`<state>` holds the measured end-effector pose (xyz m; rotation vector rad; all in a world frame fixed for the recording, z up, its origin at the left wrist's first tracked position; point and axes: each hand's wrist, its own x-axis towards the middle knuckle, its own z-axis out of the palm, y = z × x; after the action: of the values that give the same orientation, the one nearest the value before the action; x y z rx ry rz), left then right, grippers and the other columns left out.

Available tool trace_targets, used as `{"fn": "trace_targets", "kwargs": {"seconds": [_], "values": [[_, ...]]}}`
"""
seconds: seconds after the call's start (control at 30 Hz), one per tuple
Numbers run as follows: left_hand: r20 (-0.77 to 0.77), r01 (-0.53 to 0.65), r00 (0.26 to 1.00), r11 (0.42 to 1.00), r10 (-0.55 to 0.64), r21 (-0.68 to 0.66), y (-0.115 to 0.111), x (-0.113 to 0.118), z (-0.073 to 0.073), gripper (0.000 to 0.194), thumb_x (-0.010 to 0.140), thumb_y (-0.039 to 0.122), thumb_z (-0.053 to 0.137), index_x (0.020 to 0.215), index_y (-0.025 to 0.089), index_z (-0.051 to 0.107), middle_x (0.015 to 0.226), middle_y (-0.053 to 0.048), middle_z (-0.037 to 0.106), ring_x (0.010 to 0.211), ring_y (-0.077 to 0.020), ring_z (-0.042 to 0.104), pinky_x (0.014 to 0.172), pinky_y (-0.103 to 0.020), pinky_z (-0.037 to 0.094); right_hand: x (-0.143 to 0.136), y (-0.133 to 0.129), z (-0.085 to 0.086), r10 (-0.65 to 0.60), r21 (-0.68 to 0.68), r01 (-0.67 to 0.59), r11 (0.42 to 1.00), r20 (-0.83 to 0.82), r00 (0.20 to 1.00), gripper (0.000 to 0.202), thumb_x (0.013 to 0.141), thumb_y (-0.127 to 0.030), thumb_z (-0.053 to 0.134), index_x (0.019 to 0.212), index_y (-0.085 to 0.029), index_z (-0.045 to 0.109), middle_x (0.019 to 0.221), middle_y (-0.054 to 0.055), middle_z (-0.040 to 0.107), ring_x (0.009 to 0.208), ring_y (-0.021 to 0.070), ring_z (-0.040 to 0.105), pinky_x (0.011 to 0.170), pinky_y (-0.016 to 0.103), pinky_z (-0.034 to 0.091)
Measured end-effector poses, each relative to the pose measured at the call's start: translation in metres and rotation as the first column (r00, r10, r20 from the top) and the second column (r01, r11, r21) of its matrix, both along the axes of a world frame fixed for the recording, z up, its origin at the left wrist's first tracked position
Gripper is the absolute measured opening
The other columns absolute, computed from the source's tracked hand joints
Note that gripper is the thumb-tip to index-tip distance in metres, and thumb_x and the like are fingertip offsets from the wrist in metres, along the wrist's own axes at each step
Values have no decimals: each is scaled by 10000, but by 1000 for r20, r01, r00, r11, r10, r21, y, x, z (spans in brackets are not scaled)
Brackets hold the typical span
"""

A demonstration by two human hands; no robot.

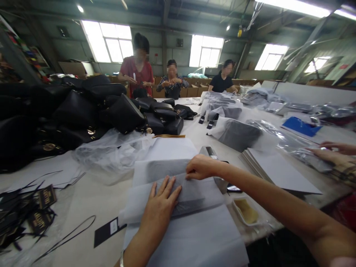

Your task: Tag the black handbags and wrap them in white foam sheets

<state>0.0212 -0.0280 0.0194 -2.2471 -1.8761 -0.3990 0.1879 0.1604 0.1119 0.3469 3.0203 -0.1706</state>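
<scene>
White tissue paper lies spread on the table in front of me, folded over a dark flat item that shows faintly through it. My left hand rests flat on the folded paper, fingers spread. My right hand is closed, its fingertips pinching the tissue paper near the upper right of the wrapped item. A black tag with a white label sticks out on the left side of the paper.
Black handbags are heaped at the left, with black tags below them. Wrapped bags, grey boards and a small tray are at the right. Several people work around the table, one person's hands at far right.
</scene>
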Motion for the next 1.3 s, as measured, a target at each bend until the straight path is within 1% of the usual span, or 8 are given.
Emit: {"fn": "trace_targets", "kwargs": {"seconds": [0.3, 0.43, 0.6, 0.8, 0.9, 1.03, 1.23, 1.3], "values": [[10, 0, 1000, 1000, 0, -6, 3, 0, -5, 396, 974, 240, 539, 1358, 335, 562, 1534, -38, 441, 1408, -299, 429, 1068, -612, 432, -30, 3, 7, -35, 173, 2, 985, 184, 982, 195, 814, -421, 683, 827, -270, 805, 714, 56, 753, 673, 205, 657, 556, 271, 327], [21, -3, 1000, 1000, 3, -23, 2, 1, -1, 396, 968, 242, 551, 1355, 327, 565, 1533, -36, 443, 1409, -302, 426, 1067, -612, 432, -27, 14, 5, -198, 185, 170, 968, 144, 970, 382, 749, -581, 727, 775, -206, 798, 742, 120, 747, 741, 261, 681, 631, 295, 404], [18, -13, 1000, 999, 13, -35, 0, 1, 2, 411, 954, 218, 572, 1348, 336, 570, 1519, -33, 469, 1409, -291, 428, 1073, -595, 432, 21, 37, 3, -625, 152, 639, 754, -133, 770, 299, 792, -485, 740, 758, -189, 765, 843, 152, 751, 828, 305, 689, 709, 342, 447], [35, -2, 999, 1000, 2, 15, 1, 0, -2, 394, 949, 215, 573, 1327, 324, 595, 1514, -46, 473, 1401, -292, 441, 1070, -588, 432, 115, 14, -35, -786, -74, 828, 556, -370, 495, 339, 900, -501, 550, 986, -246, 757, 1149, 95, 721, 1070, 296, 657, 902, 395, 470], [32, 3, 999, 1000, -3, 22, 1, 0, -3, 383, 950, 215, 568, 1318, 317, 603, 1507, -46, 480, 1397, -294, 446, 1060, -589, 440, 136, -7, -63, -880, -424, 777, 465, -314, 356, 383, 834, -579, 590, 844, -250, 788, 1265, 96, 673, 1252, 316, 559, 1056, 438, 391], [6, 7, 1000, 999, -7, 38, 0, 0, -2, 394, 954, 191, 546, 1325, 312, 595, 1521, -43, 467, 1407, -292, 431, 1066, -575, 436, 131, -30, -77, -968, -828, 501, 251, -223, 117, 434, 717, -634, 689, 742, -211, 785, 1380, 122, 595, 1314, 330, 507, 1104, 454, 354], [3, 8, 1000, 999, -8, 44, -1, 0, -1, 387, 956, 190, 541, 1317, 316, 602, 1511, -39, 483, 1396, -290, 447, 1064, -562, 441, 125, -70, -58, -919, -871, 364, 329, -384, -88, 350, 691, -559, 788, 813, -231, 795, 1423, 78, 559, 1325, 298, 491, 1125, 407, 358], [9, 2, 1000, 999, -2, 43, -1, 0, -1, 386, 957, 193, 542, 1318, 318, 601, 1514, -35, 477, 1400, -289, 442, 1070, -563, 437, 128, -85, -56, -942, -908, 310, 280, -322, -93, 361, 711, -560, 780, 847, -225, 796, 1323, 90, 635, 1252, 297, 553, 1076, 404, 422]]}}
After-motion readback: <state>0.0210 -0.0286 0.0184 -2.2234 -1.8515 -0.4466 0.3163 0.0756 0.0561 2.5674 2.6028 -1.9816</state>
